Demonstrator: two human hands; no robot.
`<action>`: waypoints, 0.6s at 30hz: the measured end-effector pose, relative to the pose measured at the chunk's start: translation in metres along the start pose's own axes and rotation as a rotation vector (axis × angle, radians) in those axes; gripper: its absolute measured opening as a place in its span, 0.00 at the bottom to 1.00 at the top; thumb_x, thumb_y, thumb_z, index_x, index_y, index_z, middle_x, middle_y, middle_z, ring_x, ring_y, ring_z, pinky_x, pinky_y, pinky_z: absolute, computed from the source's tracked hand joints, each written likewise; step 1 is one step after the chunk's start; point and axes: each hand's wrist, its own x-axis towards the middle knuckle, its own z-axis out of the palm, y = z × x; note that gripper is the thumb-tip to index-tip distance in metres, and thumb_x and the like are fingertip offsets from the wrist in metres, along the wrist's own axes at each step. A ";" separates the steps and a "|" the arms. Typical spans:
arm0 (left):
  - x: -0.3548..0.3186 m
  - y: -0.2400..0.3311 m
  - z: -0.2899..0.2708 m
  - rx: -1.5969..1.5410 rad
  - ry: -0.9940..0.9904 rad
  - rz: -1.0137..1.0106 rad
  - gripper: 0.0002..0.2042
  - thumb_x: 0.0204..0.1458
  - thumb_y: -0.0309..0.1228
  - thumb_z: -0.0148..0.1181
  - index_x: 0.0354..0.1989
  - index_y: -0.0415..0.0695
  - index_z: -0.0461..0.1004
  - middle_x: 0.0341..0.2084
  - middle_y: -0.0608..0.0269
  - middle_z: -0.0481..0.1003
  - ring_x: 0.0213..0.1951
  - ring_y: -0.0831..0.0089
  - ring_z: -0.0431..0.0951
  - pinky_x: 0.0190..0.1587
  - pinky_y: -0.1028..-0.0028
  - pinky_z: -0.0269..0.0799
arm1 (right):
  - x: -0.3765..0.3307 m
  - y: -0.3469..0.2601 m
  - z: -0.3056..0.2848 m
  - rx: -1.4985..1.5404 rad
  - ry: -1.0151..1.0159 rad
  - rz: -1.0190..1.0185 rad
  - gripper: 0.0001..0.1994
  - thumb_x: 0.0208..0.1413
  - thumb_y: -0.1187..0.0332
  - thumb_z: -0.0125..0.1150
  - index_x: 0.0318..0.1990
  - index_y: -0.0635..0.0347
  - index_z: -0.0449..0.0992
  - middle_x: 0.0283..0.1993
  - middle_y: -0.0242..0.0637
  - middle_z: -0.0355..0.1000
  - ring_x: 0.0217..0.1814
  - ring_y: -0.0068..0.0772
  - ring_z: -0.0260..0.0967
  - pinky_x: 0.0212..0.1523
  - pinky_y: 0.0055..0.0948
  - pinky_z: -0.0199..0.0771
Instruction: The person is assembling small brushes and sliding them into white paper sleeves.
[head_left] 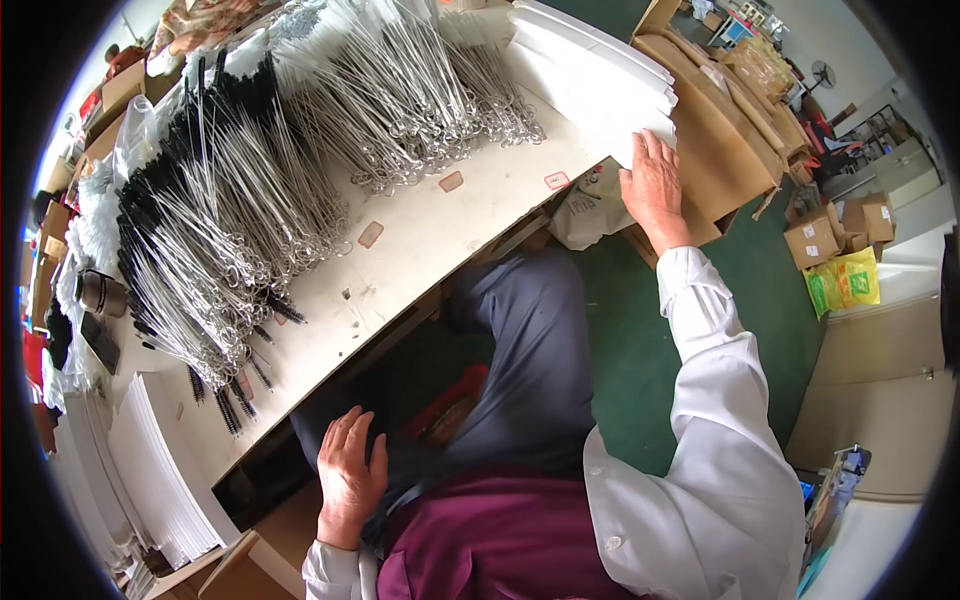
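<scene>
Visibly, one left hand's [352,478] fingers [344,436] curve loosely, empty; one right hand's [656,192], outstretched, merely touch one white stack [588,80].

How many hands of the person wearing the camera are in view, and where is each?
2: the left hand is on the wearer's side of the table; the right hand is at the near edge of the white stack. Neither is hidden.

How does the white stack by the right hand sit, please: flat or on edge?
Flat: the white stack shows a broad face upward, with layered edges along one side; the right hand is at its corner.
</scene>
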 end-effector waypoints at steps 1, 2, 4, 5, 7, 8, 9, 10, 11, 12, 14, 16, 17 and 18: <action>0.003 0.002 0.001 -0.010 -0.009 0.012 0.17 0.50 0.22 0.67 0.49 0.34 0.76 0.49 0.41 0.78 0.49 0.43 0.79 0.56 0.54 0.76 | 0.001 0.002 0.002 -0.016 -0.014 -0.010 0.30 0.56 0.67 0.69 0.65 0.67 0.69 0.68 0.48 0.65 0.72 0.50 0.61 0.73 0.47 0.58; 0.006 0.003 0.001 -0.019 -0.018 0.023 0.16 0.50 0.22 0.67 0.49 0.34 0.76 0.49 0.41 0.79 0.49 0.43 0.80 0.55 0.54 0.76 | 0.002 0.005 0.003 -0.014 -0.011 -0.010 0.30 0.56 0.67 0.69 0.65 0.67 0.69 0.68 0.48 0.65 0.72 0.50 0.61 0.73 0.47 0.58; 0.012 0.005 0.001 -0.027 -0.028 0.021 0.16 0.50 0.22 0.67 0.49 0.34 0.76 0.48 0.42 0.79 0.49 0.44 0.80 0.55 0.54 0.76 | 0.002 0.009 0.005 -0.010 0.021 -0.035 0.27 0.56 0.68 0.68 0.63 0.66 0.70 0.68 0.47 0.66 0.70 0.49 0.62 0.72 0.47 0.59; 0.014 0.005 0.002 -0.036 -0.040 0.018 0.16 0.50 0.22 0.67 0.48 0.34 0.77 0.48 0.42 0.79 0.48 0.44 0.80 0.54 0.54 0.76 | 0.003 0.011 0.007 -0.012 0.019 -0.034 0.27 0.56 0.68 0.68 0.63 0.66 0.70 0.68 0.47 0.66 0.70 0.49 0.62 0.72 0.47 0.59; 0.015 0.003 0.004 -0.036 -0.035 0.019 0.16 0.50 0.22 0.66 0.48 0.34 0.77 0.47 0.41 0.79 0.48 0.44 0.80 0.53 0.55 0.77 | 0.004 0.013 0.007 -0.011 0.043 -0.055 0.27 0.55 0.69 0.68 0.62 0.65 0.71 0.67 0.46 0.66 0.69 0.50 0.62 0.71 0.47 0.61; 0.015 0.002 0.005 -0.035 -0.028 0.019 0.16 0.50 0.21 0.66 0.48 0.34 0.77 0.46 0.41 0.80 0.48 0.44 0.81 0.52 0.56 0.77 | 0.004 0.013 0.004 -0.014 0.041 -0.055 0.27 0.55 0.69 0.68 0.62 0.65 0.71 0.67 0.46 0.66 0.69 0.50 0.62 0.71 0.47 0.61; 0.014 0.001 0.006 -0.038 -0.029 0.021 0.16 0.50 0.21 0.66 0.48 0.34 0.77 0.46 0.41 0.80 0.48 0.44 0.81 0.52 0.56 0.77 | 0.006 0.013 0.001 0.011 0.051 -0.032 0.27 0.54 0.70 0.68 0.62 0.65 0.71 0.67 0.46 0.66 0.69 0.50 0.62 0.70 0.47 0.61; 0.011 0.000 0.007 -0.044 -0.037 0.004 0.15 0.50 0.21 0.66 0.47 0.34 0.77 0.46 0.41 0.80 0.47 0.44 0.81 0.52 0.56 0.77 | 0.006 0.012 -0.003 0.039 0.060 -0.012 0.27 0.53 0.71 0.68 0.62 0.64 0.71 0.66 0.46 0.67 0.69 0.50 0.62 0.70 0.48 0.62; 0.009 -0.001 0.008 -0.051 -0.044 -0.012 0.15 0.50 0.21 0.66 0.47 0.34 0.77 0.45 0.42 0.80 0.47 0.45 0.81 0.52 0.57 0.77 | 0.005 0.012 -0.005 0.038 0.059 -0.014 0.27 0.53 0.71 0.68 0.62 0.64 0.71 0.66 0.46 0.67 0.69 0.50 0.62 0.70 0.48 0.62; 0.008 -0.002 0.010 -0.053 -0.044 -0.012 0.15 0.50 0.21 0.66 0.47 0.34 0.77 0.45 0.42 0.80 0.47 0.45 0.81 0.52 0.57 0.77 | 0.003 0.013 -0.008 0.048 0.077 0.005 0.28 0.52 0.72 0.69 0.62 0.64 0.71 0.66 0.47 0.67 0.69 0.51 0.63 0.69 0.48 0.63; 0.004 -0.002 0.013 -0.070 -0.066 -0.019 0.15 0.50 0.22 0.67 0.47 0.34 0.77 0.45 0.43 0.80 0.47 0.46 0.81 0.52 0.57 0.77 | -0.001 0.015 -0.010 0.060 0.093 0.018 0.28 0.51 0.73 0.69 0.62 0.63 0.71 0.65 0.47 0.67 0.68 0.52 0.63 0.67 0.48 0.65; 0.001 -0.001 0.013 -0.076 -0.072 -0.012 0.15 0.50 0.23 0.67 0.47 0.35 0.77 0.45 0.44 0.80 0.46 0.46 0.81 0.52 0.57 0.77 | -0.004 0.018 -0.008 0.244 0.173 0.065 0.29 0.50 0.75 0.68 0.62 0.63 0.70 0.65 0.49 0.66 0.67 0.55 0.64 0.66 0.48 0.67; 0.000 0.000 0.013 -0.080 -0.079 -0.002 0.15 0.50 0.23 0.68 0.47 0.35 0.77 0.45 0.45 0.80 0.46 0.47 0.81 0.52 0.57 0.77 | -0.004 0.018 -0.006 0.308 0.315 0.034 0.29 0.50 0.74 0.70 0.62 0.64 0.71 0.63 0.50 0.69 0.64 0.55 0.69 0.63 0.45 0.72; 0.001 0.003 0.012 -0.074 -0.076 -0.013 0.15 0.50 0.23 0.68 0.47 0.35 0.77 0.45 0.45 0.80 0.46 0.47 0.81 0.52 0.57 0.77 | -0.006 0.020 -0.007 0.319 0.313 0.029 0.29 0.50 0.74 0.70 0.62 0.64 0.71 0.63 0.50 0.69 0.64 0.55 0.69 0.63 0.45 0.72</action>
